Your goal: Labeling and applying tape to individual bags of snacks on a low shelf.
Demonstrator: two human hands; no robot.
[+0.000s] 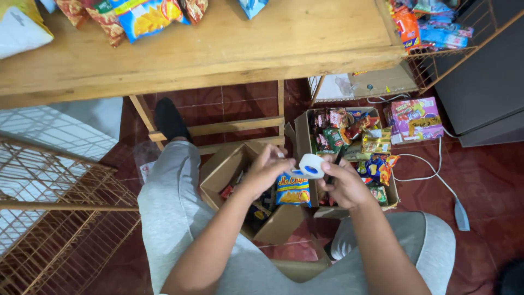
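The left hand (267,169) is raised over an open cardboard box (229,169) between the knees, its fingers curled narrow and reaching rightward, the fingertips (281,158) touching or all but touching the near edge of a roll of white tape (311,165); whether they pinch a loose end of tape cannot be told. Hanging just below those fingertips is a small blue snack packet (293,189) with yellow chips pictured on it, upright, its long axis running up and down; which hand holds it is not clear. The roll lies directly right of the left fingers and directly left of the right ones, held between the two hands, flat face tilted toward the camera, white with a blue core, its axis pointing roughly up at the viewer. The right hand (344,183) is the nearer one: its fingers are closed around the roll's far side and also grip a thin dark pen-like object (337,161) that sticks up and away. Beyond the right hand a second box (391,198) stands packed with colourful snack packets, and a white cable (436,180) trails across the red tile floor (486,180).
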